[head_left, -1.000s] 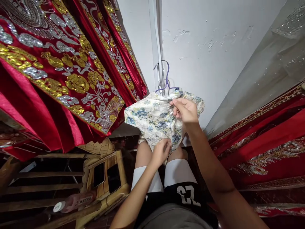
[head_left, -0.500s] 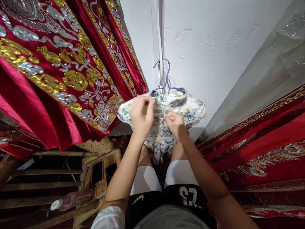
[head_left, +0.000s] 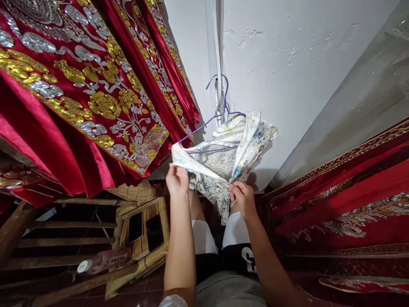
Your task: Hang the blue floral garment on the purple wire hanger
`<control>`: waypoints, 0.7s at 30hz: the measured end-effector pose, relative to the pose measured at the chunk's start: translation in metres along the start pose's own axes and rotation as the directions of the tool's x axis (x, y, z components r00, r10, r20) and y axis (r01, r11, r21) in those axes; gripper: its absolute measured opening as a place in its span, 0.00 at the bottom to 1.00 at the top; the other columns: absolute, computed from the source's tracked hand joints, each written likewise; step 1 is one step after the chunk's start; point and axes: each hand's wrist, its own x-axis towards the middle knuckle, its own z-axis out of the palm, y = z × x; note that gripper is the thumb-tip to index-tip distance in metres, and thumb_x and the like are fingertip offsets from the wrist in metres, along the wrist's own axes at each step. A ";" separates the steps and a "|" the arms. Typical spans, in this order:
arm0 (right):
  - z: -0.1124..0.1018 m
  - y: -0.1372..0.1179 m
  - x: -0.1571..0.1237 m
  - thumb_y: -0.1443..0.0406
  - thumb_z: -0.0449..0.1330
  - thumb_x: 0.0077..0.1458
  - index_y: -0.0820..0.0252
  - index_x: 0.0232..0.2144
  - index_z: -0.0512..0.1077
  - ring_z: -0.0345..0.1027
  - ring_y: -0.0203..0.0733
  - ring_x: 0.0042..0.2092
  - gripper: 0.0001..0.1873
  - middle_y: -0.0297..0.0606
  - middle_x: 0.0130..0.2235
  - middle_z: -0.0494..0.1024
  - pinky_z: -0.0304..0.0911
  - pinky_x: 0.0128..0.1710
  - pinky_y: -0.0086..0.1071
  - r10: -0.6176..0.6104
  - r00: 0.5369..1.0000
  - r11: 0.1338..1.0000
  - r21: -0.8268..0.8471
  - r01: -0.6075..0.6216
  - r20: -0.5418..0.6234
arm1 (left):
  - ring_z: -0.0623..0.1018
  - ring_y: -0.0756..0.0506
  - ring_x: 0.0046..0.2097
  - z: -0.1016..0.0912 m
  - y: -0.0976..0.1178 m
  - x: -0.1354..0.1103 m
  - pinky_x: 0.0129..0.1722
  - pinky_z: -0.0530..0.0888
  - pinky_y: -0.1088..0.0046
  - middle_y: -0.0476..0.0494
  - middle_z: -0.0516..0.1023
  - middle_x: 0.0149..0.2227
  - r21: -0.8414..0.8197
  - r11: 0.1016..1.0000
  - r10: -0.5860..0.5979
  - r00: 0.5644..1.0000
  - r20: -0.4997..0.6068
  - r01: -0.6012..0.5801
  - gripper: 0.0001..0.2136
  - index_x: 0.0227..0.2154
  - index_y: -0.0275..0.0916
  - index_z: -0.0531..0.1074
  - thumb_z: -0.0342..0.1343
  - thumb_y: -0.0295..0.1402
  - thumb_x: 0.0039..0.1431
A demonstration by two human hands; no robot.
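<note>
White wall (head_left: 306, 76) sweeping across twelve to two o'clock. Red cloth (head_left: 105, 106) at ten, thick with gold and silver flowers; more red fabric (head_left: 351, 204), beaded, between three and four. Down at eight, a slatted bamboo seat (head_left: 164, 213). And dead centre, the floral garment (head_left: 207, 185), stretched wide at the neck, with part of the purple hanger (head_left: 213, 118) inside: hook up at twelve, lower bar crossing the open neckline, three-o'clock end lost in cloth. Between eight and nine, a woven straw piece (head_left: 136, 192); hat or basket, cannot tell. At eight, by the bamboo, a pinkish bottle (head_left: 107, 261) with dark lettering; contents, cannot tell. Right hand (head_left: 243, 198) at four to five: fingertips together, clamped on the garment's front edge. Left hand (head_left: 178, 179) at eight, close in: thumb and fingers pinching the neckline edge, just below the hanger's tip. Smallest, a white cap (head_left: 84, 266) on the bottle's nine-o'clock end.
</note>
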 end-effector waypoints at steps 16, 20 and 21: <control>-0.033 0.022 0.002 0.58 0.67 0.47 0.56 0.16 0.65 0.49 0.31 0.19 0.18 0.26 0.15 0.60 0.47 0.21 0.30 0.130 0.990 0.951 0.289 -0.111 -0.049 | 0.76 0.43 0.35 -0.010 0.000 -0.058 0.37 0.68 0.71 0.45 0.77 0.31 0.870 0.334 0.041 0.928 0.370 -0.362 0.05 0.33 0.40 0.71 0.51 0.32 0.61; -0.033 0.024 0.002 0.56 0.67 0.47 0.55 0.15 0.60 0.48 0.32 0.19 0.21 0.26 0.14 0.57 0.46 0.20 0.30 0.129 0.991 0.933 0.343 -0.109 -0.036 | 0.77 0.39 0.39 -0.008 -0.001 -0.065 0.38 0.68 0.69 0.40 0.80 0.35 0.888 0.304 -0.180 0.895 0.409 -0.345 0.03 0.32 0.39 0.74 0.56 0.31 0.55; -0.035 0.025 0.001 0.56 0.66 0.47 0.55 0.15 0.61 0.47 0.32 0.19 0.20 0.26 0.14 0.56 0.45 0.20 0.30 0.135 0.991 0.947 0.297 -0.121 -0.026 | 0.77 0.40 0.39 -0.007 -0.004 -0.068 0.38 0.69 0.70 0.41 0.80 0.36 0.861 0.380 -0.178 0.887 0.426 -0.338 0.04 0.32 0.39 0.74 0.56 0.31 0.55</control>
